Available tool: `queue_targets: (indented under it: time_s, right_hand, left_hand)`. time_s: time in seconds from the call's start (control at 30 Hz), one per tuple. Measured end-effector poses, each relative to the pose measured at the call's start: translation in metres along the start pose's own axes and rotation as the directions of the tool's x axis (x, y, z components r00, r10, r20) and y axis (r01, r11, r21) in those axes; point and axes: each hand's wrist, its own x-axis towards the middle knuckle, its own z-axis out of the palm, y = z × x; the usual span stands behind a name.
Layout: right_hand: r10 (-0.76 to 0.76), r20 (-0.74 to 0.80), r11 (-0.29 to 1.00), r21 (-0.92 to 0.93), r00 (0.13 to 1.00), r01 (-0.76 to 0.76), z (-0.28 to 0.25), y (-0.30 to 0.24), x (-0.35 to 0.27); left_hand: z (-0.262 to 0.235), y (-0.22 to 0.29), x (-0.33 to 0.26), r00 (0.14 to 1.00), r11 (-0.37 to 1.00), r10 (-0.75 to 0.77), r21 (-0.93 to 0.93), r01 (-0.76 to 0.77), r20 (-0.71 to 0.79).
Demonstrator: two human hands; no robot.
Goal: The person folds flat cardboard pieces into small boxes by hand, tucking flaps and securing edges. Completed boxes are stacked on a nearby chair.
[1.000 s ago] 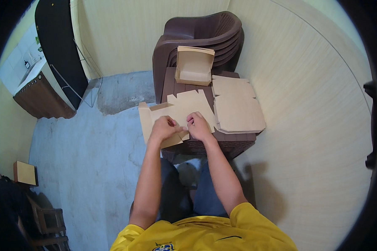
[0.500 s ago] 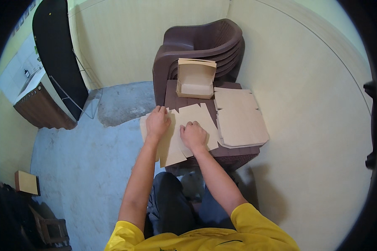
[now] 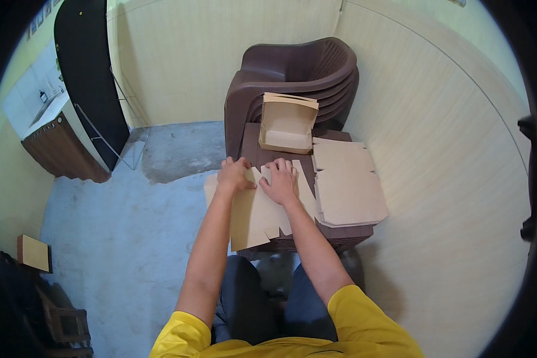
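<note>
A flat tan cardboard box blank point(image 3: 249, 218) with cut slots and flaps lies on the small brown table, its near corner overhanging the front edge. On the left part of the blank rests my left hand point(image 3: 234, 175), fingers bent and apart near its far edge, thumb out to the right. My right hand point(image 3: 280, 182) lies beside it on the blank, fingers spread and thumb pointing left. Behind the hands stands a folded cardboard box point(image 3: 286, 122) with its lid raised. A stack of flat box blanks point(image 3: 351, 188) sits to the right.
Brown stacked plastic chairs point(image 3: 292, 65) stand behind the brown table point(image 3: 253, 140). A pale wall point(image 3: 447, 197) closes off the right side. At the far left are a black panel point(image 3: 92, 77) and a curtained sink counter point(image 3: 65, 149).
My right hand has moved forward and its curled fingers have spread. My left hand has turned, its thumb now out over the blank. The view has shifted slightly, so the table appears lower.
</note>
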Motion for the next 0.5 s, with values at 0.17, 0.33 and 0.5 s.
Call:
queue_targets:
  time_s: [0.17,0.33,0.5]
  right_hand:
    - [0.014,-0.015,0.999,0.053,1.000,-0.013,-0.001,0.003,0.000]
    - [-0.009,-0.108,0.992,0.121,0.994,0.022,0.003,0.011,0.002]
    - [-0.032,-0.162,0.965,0.250,0.986,0.073,0.008,0.020,0.000]
  left_hand:
    - [0.003,0.004,0.013,1.000,1.000,-0.011,-0.008,0.011,0.023]
    - [0.018,-0.008,0.009,0.987,0.982,0.131,-0.126,-0.142,-0.094]
    - [0.035,-0.007,-0.014,0.907,0.919,0.355,-0.092,-0.383,-0.229]
